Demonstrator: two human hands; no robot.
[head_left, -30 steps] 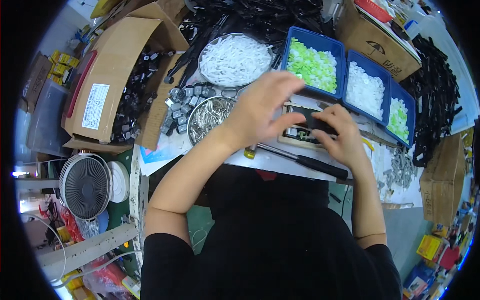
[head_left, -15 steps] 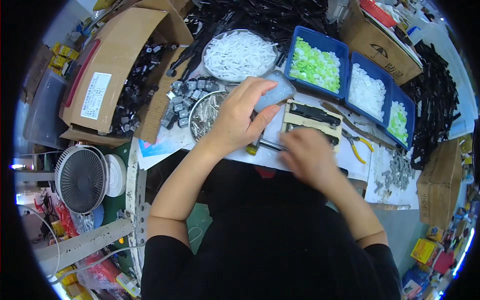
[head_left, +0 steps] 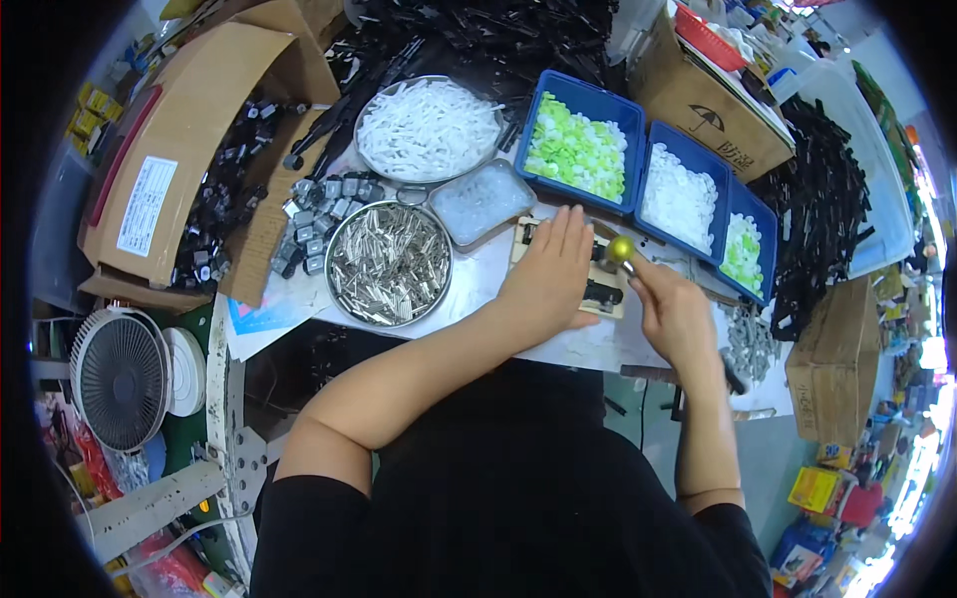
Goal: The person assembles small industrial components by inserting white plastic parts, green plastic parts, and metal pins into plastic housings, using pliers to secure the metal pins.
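The left hand lies flat, palm down and fingers extended together, on a small beige block fixture at the centre of the white worktop; it grips nothing. The right hand is closed around a tool whose round yellow-green knob shows at 11 o'clock from its knuckles (the shaft below is hidden by the fingers). The knob sits just beside the left fingertips, at 3 o'clock from them, over the fixture's right edge. At 9 o'clock from the left hand stands a round metal dish of silver pins. At 12 o'clock lies a blue bin of green parts.
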